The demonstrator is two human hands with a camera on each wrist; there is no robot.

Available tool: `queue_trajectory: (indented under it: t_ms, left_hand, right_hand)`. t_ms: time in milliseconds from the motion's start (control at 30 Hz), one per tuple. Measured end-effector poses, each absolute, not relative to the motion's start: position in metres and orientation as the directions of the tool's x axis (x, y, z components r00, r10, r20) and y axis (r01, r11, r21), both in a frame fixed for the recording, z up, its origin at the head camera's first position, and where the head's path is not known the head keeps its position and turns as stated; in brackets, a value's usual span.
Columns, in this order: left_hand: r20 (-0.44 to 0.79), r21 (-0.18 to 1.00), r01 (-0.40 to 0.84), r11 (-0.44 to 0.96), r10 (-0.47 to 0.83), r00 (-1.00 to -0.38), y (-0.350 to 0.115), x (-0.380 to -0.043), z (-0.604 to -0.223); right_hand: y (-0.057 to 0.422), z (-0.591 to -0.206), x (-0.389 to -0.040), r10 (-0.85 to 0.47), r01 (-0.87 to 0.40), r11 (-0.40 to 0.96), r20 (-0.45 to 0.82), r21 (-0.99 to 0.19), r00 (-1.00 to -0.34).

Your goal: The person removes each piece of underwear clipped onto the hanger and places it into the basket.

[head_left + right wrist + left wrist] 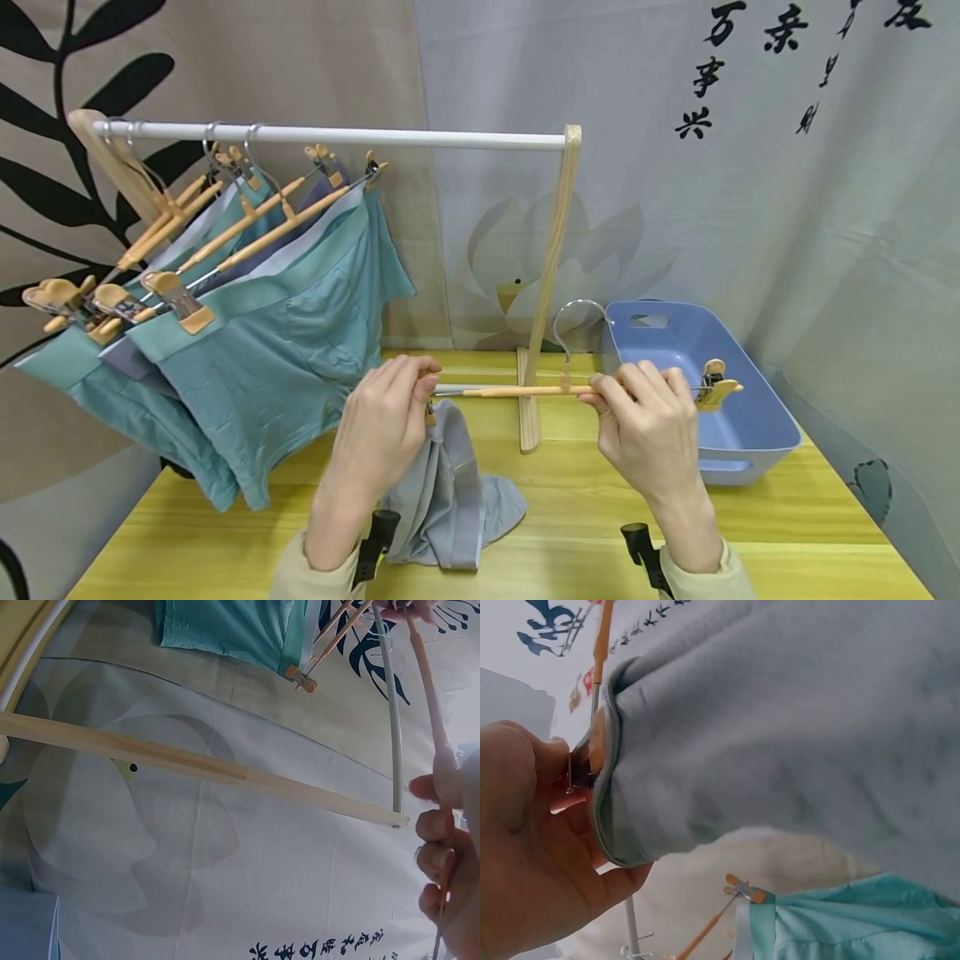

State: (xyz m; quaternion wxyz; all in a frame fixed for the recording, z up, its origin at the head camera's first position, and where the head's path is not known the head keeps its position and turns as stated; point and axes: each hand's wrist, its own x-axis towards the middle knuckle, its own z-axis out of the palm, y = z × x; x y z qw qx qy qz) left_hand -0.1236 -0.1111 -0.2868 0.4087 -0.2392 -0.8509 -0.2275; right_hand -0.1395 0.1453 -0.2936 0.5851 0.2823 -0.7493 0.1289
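A wooden clip hanger [517,391] with a metal hook is held level above the table. My right hand [652,421] grips its bar right of the hook, fingers curled round it in the right wrist view. The right-end clip [716,392] has no garment in it. At the other end my left hand [386,425] pinches the left clip [596,750], thumb and fingers on its handles. Grey boxer briefs [453,508] hang from that side, their edge at the clip jaws in the left wrist view. The rest of the briefs drapes down over the table.
To the left, several clip hangers with teal and purple boxer briefs [300,308] hang on a rack's white rail [450,139]. Its wooden post [555,242] stands behind the held hanger. A blue basket [757,392] sits behind my right hand on the wooden table [570,533].
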Motion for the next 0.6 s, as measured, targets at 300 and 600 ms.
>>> queue_trajectory:
  t_ms: [300, 600]
  left_hand:
    - [0.774, 0.304, 0.582, 0.754, 0.160, -0.612, -0.1061, -0.1207, -0.2865]
    - [0.762, 0.439, 0.613, 0.657, 0.089, -0.641, -0.1033, -0.1185, -0.2850]
  right_hand:
    - [0.1492, -0.2964, -0.1395, -0.287, -0.580, 0.807, 0.932, 0.110, -0.223]
    - [0.1507, -0.2981, -0.1395, -0.287, -0.589, 0.804, 0.921, 0.081, -0.266]
